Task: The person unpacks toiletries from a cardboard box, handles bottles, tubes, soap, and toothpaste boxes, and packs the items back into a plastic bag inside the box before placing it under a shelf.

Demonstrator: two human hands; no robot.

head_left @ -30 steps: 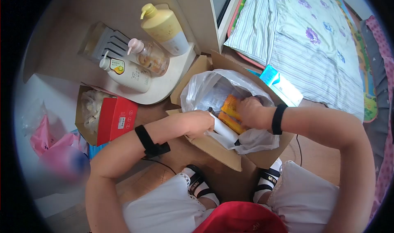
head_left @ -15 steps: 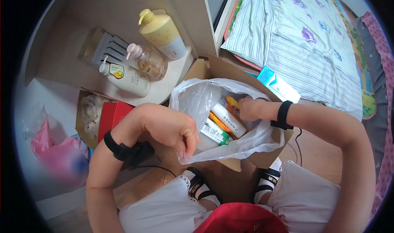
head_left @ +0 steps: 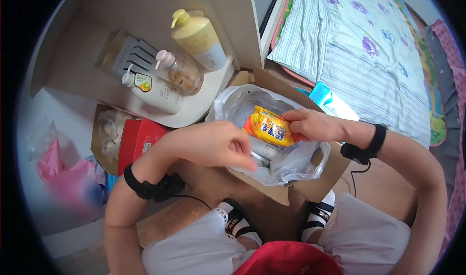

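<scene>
My right hand [head_left: 306, 124] pinches the right end of a yellow and orange-red wrapped bar of soap [head_left: 271, 127], printed with large blue characters. The soap is over the mouth of a white plastic bag [head_left: 303, 166], which lines an open cardboard box [head_left: 264, 191]. My left hand [head_left: 221, 144] hovers at the bag's left front edge, thumb and forefinger apart, with nothing visible between them. Below the soap, a white tube [head_left: 267, 151] in the bag is partly covered by the soap and my left hand.
On the corner shelf [head_left: 204, 103] stand a yellow pump bottle [head_left: 199, 40], a clear pump bottle [head_left: 182, 73] and a white pump bottle [head_left: 155, 93]. A red box [head_left: 141, 141] is at left. A blue-white package [head_left: 335, 100] lies behind the cardboard box, beside the bedding [head_left: 359, 47].
My right hand has lifted the wrapped soap up out of the bag's contents. My left hand has let go of the bag rim and moved right and slightly up.
</scene>
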